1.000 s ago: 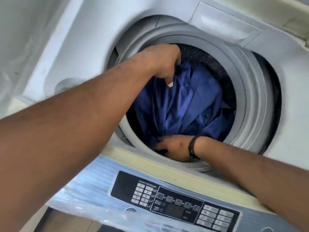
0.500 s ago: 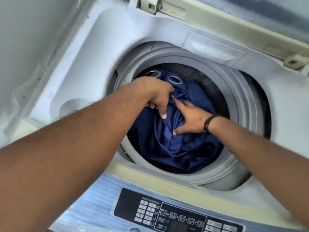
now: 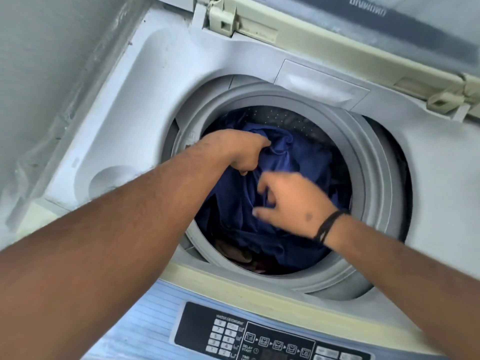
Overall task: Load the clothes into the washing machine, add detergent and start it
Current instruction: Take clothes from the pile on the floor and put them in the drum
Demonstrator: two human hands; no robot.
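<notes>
A dark blue cloth (image 3: 293,162) fills the drum of the top-loading washing machine, inside its grey rim (image 3: 376,178). My left hand (image 3: 244,154) reaches in from the left with its fingers curled into the upper folds of the blue cloth. Just above the middle of the cloth hovers my right hand (image 3: 291,203), a black band on its wrist; its fingers are spread and loosely bent, blurred, and hold nothing. A brownish garment (image 3: 233,253) shows under the blue cloth at the drum's near edge.
The lid (image 3: 363,27) stands raised at the back on cream hinges. A rectangular flap (image 3: 322,84) sits behind the drum opening. The dark control panel (image 3: 259,339) with buttons runs along the near edge. A grey plastic-covered wall is on the left.
My right hand has lifted off the blue cloth and drawn back toward me. The two metal eyelets at the cloth's top are out of sight, and the cloth sits lower in the drum.
</notes>
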